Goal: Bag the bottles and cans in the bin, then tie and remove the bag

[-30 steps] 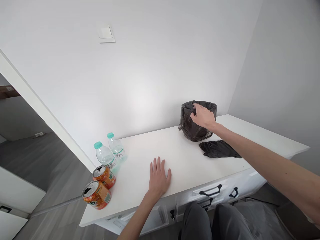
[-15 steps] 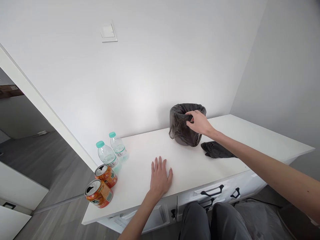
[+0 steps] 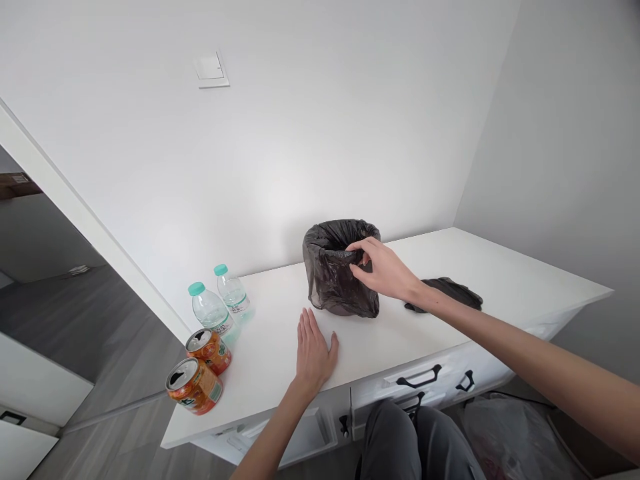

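A small trash bin (image 3: 343, 310) lined with a black plastic bag (image 3: 333, 280) stands upright on the white cabinet top (image 3: 270, 360). My right hand (image 3: 383, 267) pinches the front rim of the bin through the bag, thumb outside and fingers over the edge. The bag's folded lip covers most of the bin, so only a bit of its base shows. My left hand (image 3: 315, 353) rests flat on the cabinet top, fingers stretched out, just in front of the bin. Beyond my right wrist lies a crumpled black plastic bag (image 3: 453, 293).
Two clear bottles with teal caps, the nearer a bottle (image 3: 210, 310) and the farther a bottle (image 3: 233, 290), stand at the left end. Beside them are two opened orange cans, a can (image 3: 195, 387) and another can (image 3: 209, 351). The wall (image 3: 280, 167) rises behind.
The lined bin has moved left and nearer to me, with my right hand on its rim. My left hand stays on the surface, its fingers closer together.
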Demonstrator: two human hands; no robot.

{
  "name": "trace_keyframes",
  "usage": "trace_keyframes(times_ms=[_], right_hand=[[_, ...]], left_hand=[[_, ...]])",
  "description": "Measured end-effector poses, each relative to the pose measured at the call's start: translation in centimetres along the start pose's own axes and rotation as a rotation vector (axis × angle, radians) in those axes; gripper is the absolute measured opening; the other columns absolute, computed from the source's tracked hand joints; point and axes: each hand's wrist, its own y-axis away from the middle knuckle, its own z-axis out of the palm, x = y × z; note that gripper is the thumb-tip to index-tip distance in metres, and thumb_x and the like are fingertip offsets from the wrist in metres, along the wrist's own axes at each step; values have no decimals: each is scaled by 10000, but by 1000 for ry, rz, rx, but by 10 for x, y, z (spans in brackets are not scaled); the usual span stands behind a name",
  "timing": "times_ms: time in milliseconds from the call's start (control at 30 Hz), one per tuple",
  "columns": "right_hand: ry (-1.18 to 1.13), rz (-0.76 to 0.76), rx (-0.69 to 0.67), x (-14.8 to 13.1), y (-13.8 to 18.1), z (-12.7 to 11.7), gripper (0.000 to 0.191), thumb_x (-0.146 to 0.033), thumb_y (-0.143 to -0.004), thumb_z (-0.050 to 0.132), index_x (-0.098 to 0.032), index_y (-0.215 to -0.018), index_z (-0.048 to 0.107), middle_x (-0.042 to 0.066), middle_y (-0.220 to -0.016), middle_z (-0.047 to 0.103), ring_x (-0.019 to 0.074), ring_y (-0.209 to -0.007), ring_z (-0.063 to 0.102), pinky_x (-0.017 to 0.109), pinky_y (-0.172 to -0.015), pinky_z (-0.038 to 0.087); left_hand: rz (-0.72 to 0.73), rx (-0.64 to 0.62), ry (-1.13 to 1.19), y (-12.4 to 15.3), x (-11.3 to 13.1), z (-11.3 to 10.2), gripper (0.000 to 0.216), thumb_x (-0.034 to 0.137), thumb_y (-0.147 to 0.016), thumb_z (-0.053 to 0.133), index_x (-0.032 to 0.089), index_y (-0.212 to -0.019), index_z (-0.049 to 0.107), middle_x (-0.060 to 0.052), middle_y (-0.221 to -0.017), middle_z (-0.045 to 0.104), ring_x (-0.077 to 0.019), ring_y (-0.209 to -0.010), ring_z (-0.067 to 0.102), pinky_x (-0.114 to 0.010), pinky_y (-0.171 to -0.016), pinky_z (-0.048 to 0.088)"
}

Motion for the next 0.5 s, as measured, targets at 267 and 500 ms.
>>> trace_keyframes(times_ms=[267,500], right_hand=[[-57,-38,21,-13,18,-6,243,-267,-906,587,-246,-1146,622,48,-1013,633,192,-787,615,361,-753,543],[-83,-57,22,-21,27,-8,227,-224,-887,581,-251,-1107,629,31,-960,625,184,-772,598,340,-730,519]], left_hand=[[8,27,60,1,-1,2,849,373,-1015,408,46,-1637,-68,-285,-1712,105,-368,-1606,108,-599,-1270,256],[-122,30,334,1,-14,-6,783,223,-1012,366,118,-1657,-65,-193,-1732,149,-278,-1607,171,-498,-1288,291]])
